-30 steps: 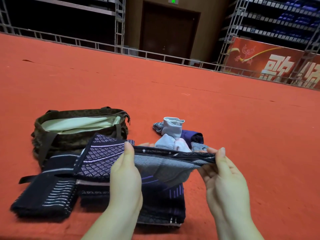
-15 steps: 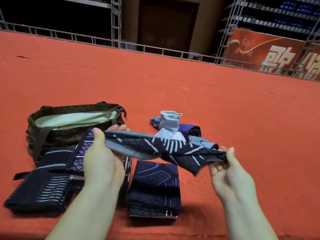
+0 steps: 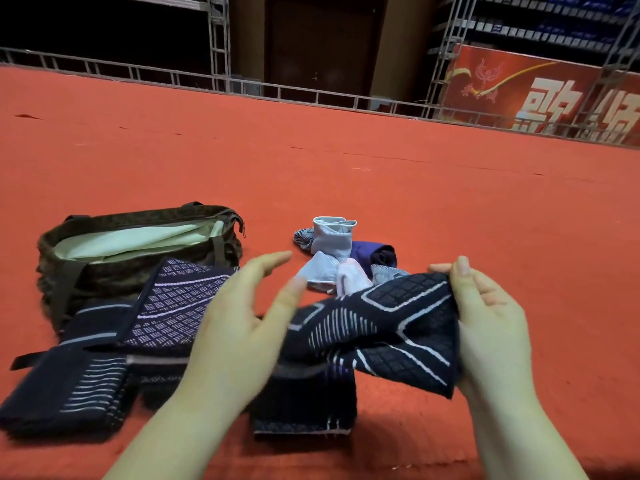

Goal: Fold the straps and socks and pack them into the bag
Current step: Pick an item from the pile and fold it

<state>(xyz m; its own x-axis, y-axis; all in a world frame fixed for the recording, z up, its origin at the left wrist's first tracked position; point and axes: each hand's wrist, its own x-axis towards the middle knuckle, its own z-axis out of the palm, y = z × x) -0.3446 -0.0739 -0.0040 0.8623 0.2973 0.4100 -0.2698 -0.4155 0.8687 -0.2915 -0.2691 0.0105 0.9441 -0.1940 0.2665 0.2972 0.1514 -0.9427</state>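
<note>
My right hand (image 3: 485,327) pinches one end of a dark navy strap with white lines (image 3: 388,334), held just above the carpet. My left hand (image 3: 239,327) is beside its other end with fingers straight and apart, blurred, holding nothing. Under the held strap lies a folded dark strap (image 3: 304,407). Two more folded dark straps, one with a purple grid (image 3: 173,306) and one with white stripes (image 3: 65,389), lie to the left. The olive bag (image 3: 114,275) stands unzipped behind them, its pale lining showing. A heap of pale blue, pink and purple socks (image 3: 339,258) lies behind my hands.
Everything lies on a wide red carpet (image 3: 381,188) that stretches far ahead and to the right. A metal rail (image 3: 277,95) and a red banner (image 3: 540,95) border its far edge.
My left hand has let go of the strap's left end and opened. The strap now hangs doubled from my right hand, lower and further right than before.
</note>
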